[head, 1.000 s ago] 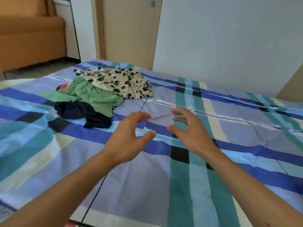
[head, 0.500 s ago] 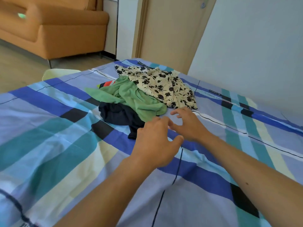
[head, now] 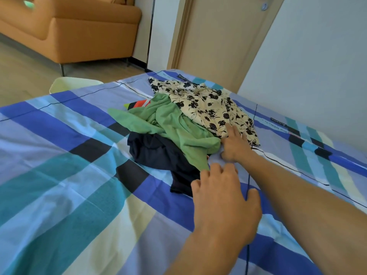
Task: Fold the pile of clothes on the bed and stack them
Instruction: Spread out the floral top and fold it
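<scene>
A loose pile of clothes lies on the striped bed sheet (head: 59, 175). On top at the back is a cream garment with black flowers (head: 206, 104). A green garment (head: 174, 126) spreads below it, over a dark navy garment (head: 156, 153). A bit of red and yellow cloth (head: 139, 104) peeks out behind the green one. My right hand (head: 236, 145) reaches to the pile's right edge, its forefinger touching the floral garment's hem, fingers mostly straight. My left hand (head: 222, 203) hovers with spread fingers just in front of the navy garment, holding nothing.
An orange sofa (head: 75, 30) stands on the floor at the back left. A pale yellow-green basket rim (head: 73, 84) shows beyond the bed's far edge. A closed door (head: 222, 36) and a white wall (head: 317, 66) are behind the bed.
Both hands have moved forward to the pile. My right hand now touches the floral garment's edge; my left hand has come close to the navy garment. The view has swung left.
</scene>
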### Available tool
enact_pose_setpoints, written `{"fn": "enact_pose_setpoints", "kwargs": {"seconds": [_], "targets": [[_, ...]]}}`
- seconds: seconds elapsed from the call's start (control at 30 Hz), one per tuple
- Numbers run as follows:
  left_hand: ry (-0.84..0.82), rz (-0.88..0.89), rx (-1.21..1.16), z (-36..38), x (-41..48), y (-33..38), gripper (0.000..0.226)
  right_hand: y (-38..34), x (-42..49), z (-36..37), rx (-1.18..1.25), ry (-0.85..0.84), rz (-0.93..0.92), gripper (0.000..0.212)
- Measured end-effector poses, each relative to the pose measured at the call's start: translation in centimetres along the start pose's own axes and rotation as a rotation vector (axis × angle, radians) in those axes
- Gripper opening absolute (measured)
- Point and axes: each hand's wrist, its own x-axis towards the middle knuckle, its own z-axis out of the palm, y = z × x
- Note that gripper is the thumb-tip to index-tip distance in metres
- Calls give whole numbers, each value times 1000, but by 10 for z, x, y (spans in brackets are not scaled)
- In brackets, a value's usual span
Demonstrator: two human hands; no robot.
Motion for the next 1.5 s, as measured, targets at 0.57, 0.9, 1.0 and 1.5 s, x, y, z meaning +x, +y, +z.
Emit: {"fn": "enact_pose_setpoints", "kwargs": {"seconds": [0.57, 0.9, 1.0, 1.5], "targets": [[-76, 3, 94, 0, -7, -4, 64, 48, -186, -35, 856, -164, -146, 18], [-357, -434, -479, 38, -44, 43, 112, 72, -438, -24, 1201, -594, -205, 32], [-433, -383, -432, 71, -72, 57, 134, 76, -485, -11, 1310, -567, -115, 61], [-871, -114, -531, 121, -168, 113, 23, 127, -544, 41, 1787, 90, 351, 106]]}}
